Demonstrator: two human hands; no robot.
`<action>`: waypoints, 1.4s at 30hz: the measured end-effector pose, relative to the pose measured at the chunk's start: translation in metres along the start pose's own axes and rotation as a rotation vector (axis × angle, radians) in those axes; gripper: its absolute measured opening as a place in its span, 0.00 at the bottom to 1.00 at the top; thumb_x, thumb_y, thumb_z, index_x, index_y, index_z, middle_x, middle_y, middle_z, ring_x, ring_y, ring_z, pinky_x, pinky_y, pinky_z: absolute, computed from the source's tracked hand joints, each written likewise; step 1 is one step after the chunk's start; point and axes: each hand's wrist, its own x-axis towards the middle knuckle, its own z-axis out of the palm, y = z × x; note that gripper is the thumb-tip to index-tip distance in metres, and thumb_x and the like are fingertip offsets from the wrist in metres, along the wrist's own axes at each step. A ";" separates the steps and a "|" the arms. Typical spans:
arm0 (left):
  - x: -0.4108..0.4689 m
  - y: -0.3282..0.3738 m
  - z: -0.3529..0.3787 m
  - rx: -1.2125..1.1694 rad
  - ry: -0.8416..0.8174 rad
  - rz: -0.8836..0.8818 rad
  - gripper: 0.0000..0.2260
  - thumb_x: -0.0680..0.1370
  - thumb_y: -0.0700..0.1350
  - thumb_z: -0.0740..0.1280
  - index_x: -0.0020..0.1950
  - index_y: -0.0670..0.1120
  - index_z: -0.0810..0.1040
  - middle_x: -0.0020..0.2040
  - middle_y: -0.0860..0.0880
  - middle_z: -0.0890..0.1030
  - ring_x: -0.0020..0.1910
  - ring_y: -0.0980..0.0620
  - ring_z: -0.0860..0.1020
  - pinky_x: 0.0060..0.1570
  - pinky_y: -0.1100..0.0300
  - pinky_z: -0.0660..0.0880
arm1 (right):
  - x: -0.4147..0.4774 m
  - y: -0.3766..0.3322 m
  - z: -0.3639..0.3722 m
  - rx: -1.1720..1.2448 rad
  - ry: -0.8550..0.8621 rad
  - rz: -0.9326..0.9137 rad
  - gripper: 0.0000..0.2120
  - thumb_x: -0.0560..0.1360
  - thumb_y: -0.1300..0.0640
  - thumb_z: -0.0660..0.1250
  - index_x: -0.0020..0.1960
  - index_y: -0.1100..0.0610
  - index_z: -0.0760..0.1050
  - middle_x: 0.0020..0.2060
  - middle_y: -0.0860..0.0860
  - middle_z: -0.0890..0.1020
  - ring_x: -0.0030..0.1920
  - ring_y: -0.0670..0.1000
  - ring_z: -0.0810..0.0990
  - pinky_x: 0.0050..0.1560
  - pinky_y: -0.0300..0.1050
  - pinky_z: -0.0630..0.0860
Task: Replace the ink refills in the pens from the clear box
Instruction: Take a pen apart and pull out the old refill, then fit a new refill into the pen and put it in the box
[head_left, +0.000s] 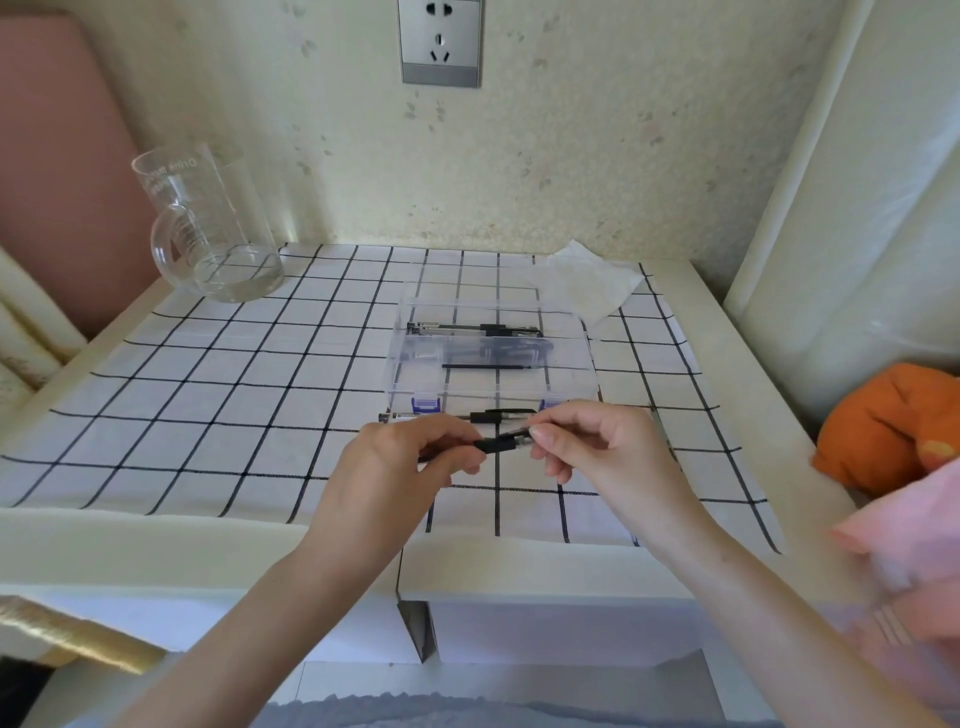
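Observation:
Both hands hold one black pen (497, 445) just above the checked cloth, in front of the clear box. My left hand (400, 462) grips the pen's barrel end; my right hand (597, 441) pinches its tip end between thumb and fingers. The clear box (491, 353) lies open, with several black pens (478, 329) along its far side and a loose black refill (491, 367) in its near part. Another pen (457, 415) lies on the cloth between the box and my hands.
A glass jug (208, 228) stands at the back left of the checked cloth (208, 395). A crumpled tissue (587, 286) lies behind the box. An orange cloth (883, 431) sits off the table's right edge. A wall socket (440, 41) is above.

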 end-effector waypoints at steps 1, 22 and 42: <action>-0.001 0.000 0.001 0.008 0.005 -0.007 0.06 0.73 0.45 0.69 0.40 0.57 0.79 0.37 0.63 0.80 0.36 0.62 0.77 0.37 0.74 0.69 | 0.000 0.001 0.001 0.000 0.002 0.002 0.07 0.74 0.66 0.66 0.42 0.58 0.81 0.28 0.48 0.81 0.28 0.45 0.76 0.32 0.35 0.74; -0.004 0.000 0.008 0.005 -0.026 -0.046 0.08 0.74 0.43 0.68 0.38 0.56 0.79 0.29 0.62 0.79 0.25 0.64 0.71 0.30 0.72 0.65 | -0.008 0.006 0.006 0.046 0.025 0.006 0.08 0.74 0.67 0.65 0.43 0.58 0.81 0.30 0.52 0.81 0.29 0.45 0.78 0.32 0.36 0.75; 0.137 0.010 -0.004 0.227 0.006 0.062 0.07 0.74 0.41 0.68 0.51 0.48 0.80 0.48 0.50 0.82 0.49 0.53 0.79 0.52 0.58 0.75 | -0.002 -0.006 -0.001 -0.272 0.017 0.036 0.08 0.76 0.55 0.64 0.43 0.51 0.81 0.35 0.46 0.84 0.36 0.42 0.79 0.37 0.28 0.72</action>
